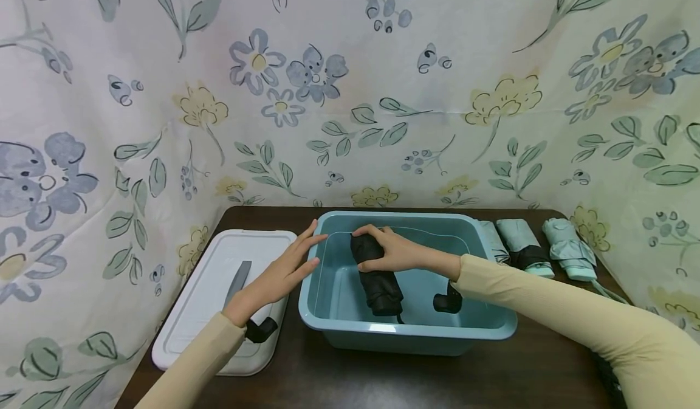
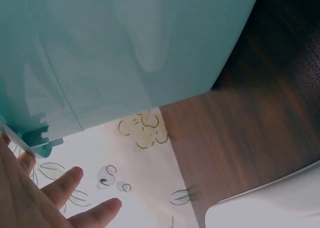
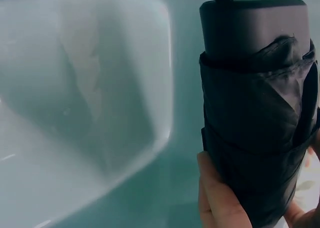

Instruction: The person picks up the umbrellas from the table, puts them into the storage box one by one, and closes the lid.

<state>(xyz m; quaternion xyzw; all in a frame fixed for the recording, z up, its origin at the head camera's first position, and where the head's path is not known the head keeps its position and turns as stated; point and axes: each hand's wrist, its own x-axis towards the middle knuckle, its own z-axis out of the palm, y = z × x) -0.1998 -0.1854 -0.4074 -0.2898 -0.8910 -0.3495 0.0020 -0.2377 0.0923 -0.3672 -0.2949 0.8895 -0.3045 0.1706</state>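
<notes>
Grasping a black rolled umbrella [image 1: 380,281] in the right hand [image 1: 401,250], with thumb and fingers wrapped about the half toward the far side of the blue tub [image 1: 426,331]. Held within the tub's outline, left of its middle, slanting from the far side toward the front rim; impossible to tell whether touching the tub's floor. Seen closer from the right wrist, wrapped in creased black fabric and ending in a smooth dark cap [image 3: 255,30], with the tub's pale floor beside. Released and gripping nothing with the left hand [image 1: 279,275], spreading straight fingers at the tub's left rim. To the left of the tub, can see a white panel [image 1: 210,287] lying flat on the dark brown table [image 1: 394,378], partly covered by the pale yellow left sleeve [image 1: 191,360]. To the right of the tub, can see three pale green rolled bundles [image 1: 516,236] lying side by side, including one partly hidden by the tub. Behind the tub, can see a cloth [image 1: 328,178] printed with flowers and leaves.
</notes>
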